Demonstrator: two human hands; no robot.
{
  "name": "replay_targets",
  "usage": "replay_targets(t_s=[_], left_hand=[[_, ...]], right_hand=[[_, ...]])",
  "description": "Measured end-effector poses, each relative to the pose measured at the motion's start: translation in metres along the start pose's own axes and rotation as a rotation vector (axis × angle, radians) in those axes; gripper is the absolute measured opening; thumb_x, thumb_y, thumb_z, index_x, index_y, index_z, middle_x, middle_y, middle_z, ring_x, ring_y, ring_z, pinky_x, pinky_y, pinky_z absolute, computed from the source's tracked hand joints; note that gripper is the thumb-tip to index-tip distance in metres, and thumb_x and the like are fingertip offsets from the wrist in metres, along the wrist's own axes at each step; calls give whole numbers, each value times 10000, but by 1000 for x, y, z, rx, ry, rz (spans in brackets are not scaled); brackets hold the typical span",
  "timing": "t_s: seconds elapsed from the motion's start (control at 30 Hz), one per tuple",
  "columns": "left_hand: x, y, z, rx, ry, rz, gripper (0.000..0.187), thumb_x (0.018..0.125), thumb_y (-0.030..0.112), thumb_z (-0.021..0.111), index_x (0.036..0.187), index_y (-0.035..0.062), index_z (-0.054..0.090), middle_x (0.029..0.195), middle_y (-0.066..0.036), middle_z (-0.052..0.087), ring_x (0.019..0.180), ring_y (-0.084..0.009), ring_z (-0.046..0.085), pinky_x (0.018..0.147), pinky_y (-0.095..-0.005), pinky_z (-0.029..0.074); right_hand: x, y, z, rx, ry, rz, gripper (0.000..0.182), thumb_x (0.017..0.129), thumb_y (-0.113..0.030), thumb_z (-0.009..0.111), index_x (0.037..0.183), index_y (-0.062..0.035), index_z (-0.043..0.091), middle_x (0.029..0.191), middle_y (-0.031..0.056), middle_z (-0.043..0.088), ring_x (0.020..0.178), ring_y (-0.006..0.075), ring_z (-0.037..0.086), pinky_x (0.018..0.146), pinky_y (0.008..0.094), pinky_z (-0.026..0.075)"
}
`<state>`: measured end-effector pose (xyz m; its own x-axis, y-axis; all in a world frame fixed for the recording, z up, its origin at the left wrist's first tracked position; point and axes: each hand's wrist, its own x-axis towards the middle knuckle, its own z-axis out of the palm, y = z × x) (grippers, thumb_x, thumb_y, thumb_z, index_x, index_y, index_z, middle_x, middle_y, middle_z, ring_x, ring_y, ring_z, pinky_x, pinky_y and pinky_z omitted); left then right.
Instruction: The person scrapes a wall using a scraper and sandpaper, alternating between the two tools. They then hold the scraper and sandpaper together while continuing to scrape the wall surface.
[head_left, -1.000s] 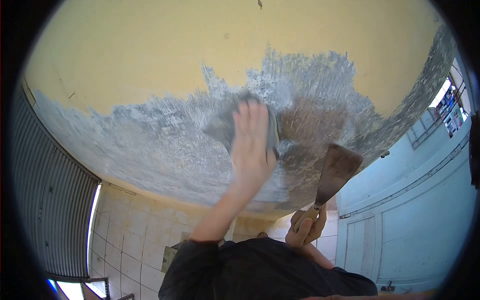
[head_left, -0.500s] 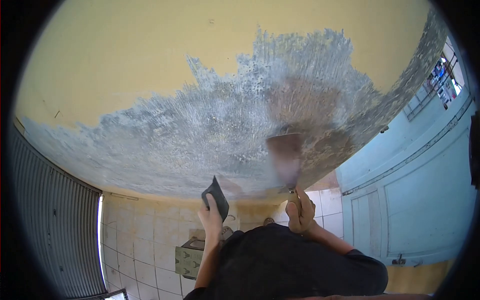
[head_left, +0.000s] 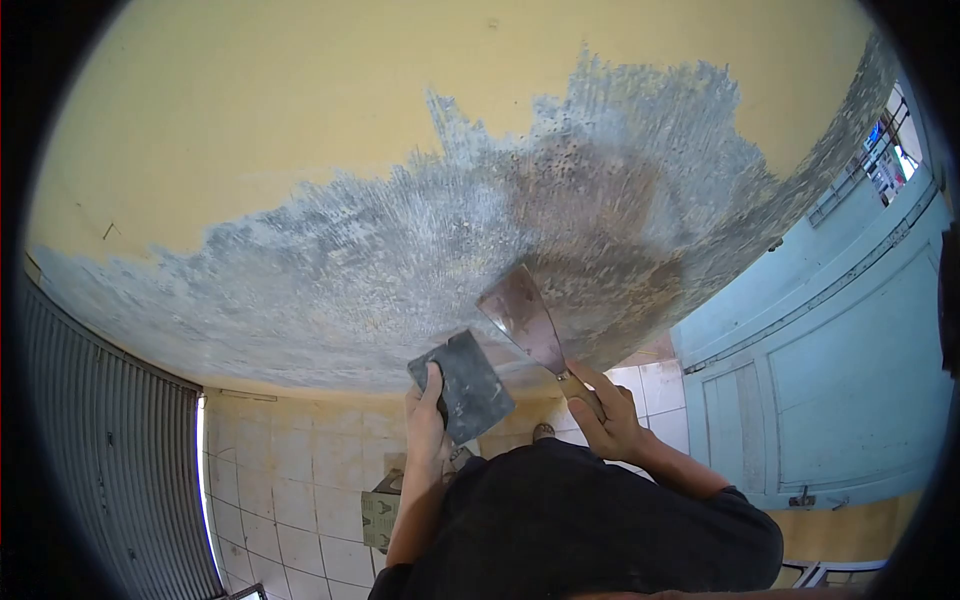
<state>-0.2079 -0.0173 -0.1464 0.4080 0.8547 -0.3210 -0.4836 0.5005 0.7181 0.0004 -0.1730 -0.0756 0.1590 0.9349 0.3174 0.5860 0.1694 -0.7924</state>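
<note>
- Far left: grey corrugated roller shutter [head_left: 95,440], ribbed, running down the edge of the view.
- Next to it: cream tiled wall [head_left: 290,470], grid of square tiles, bright strip where it meets the shutter.
- Overhead, spanning most of the view: ceiling [head_left: 250,110], yellow paint on the upper part, ragged border, bare grey scraped patch [head_left: 400,270] below it with streak marks and brownish spots toward the right.
- Low centre-left: cardboard box [head_left: 380,510] by the tiled wall, partly hidden by the arm.
- Left hand [head_left: 425,420] raised, fingers wrapped around the lower corner of a dark grey sanding pad [head_left: 462,385]; pad tilted, just under the ceiling, contact not clear.
- Just right of the pad: scraper [head_left: 525,318], wide rusty blade angled up-left, edge at the scraped patch; blade close beside the pad.
- Right hand [head_left: 605,415] closed on the scraper handle, fingers curled round it.
- Bottom centre: person's dark sleeve and shirt.
- Right: light blue wall [head_left: 850,350] with panelled door and a latch low down.
- Top right: barred window [head_left: 885,150], bright outside.
</note>
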Motion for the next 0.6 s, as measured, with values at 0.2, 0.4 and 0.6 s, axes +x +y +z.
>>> replay_targets(t_s=[0.2, 0.4, 0.6], left_hand=[[3, 18, 38, 41, -126, 58, 368, 1071, 323, 582, 1141, -28, 666, 1044, -46, 698, 909, -101, 635, 794, -273, 512], [4, 41, 72, 171, -181, 169, 297, 1037, 313, 652, 1037, 17, 680, 917, 14, 660, 817, -55, 577, 725, -254, 484], [5, 54, 95, 82, -178, 131, 259, 1004, 291, 705, 924, 46, 676, 830, 11, 659, 710, -61, 583, 625, -248, 469]], right_hand=[[24, -44, -6, -72, 90, -59, 371, 985, -65, 601, 1333, 66, 602, 1053, 237, 747, 844, 284, 766, 728, 320, 574], [44, -65, -25, -249, 207, -242, 306, 926, -15, 664, 1218, 75, 679, 937, 186, 777, 744, 204, 767, 628, 259, 560], [57, -74, -28, -290, 263, -271, 295, 901, 3, 676, 1185, 78, 700, 921, 178, 778, 703, 199, 759, 591, 262, 549]])
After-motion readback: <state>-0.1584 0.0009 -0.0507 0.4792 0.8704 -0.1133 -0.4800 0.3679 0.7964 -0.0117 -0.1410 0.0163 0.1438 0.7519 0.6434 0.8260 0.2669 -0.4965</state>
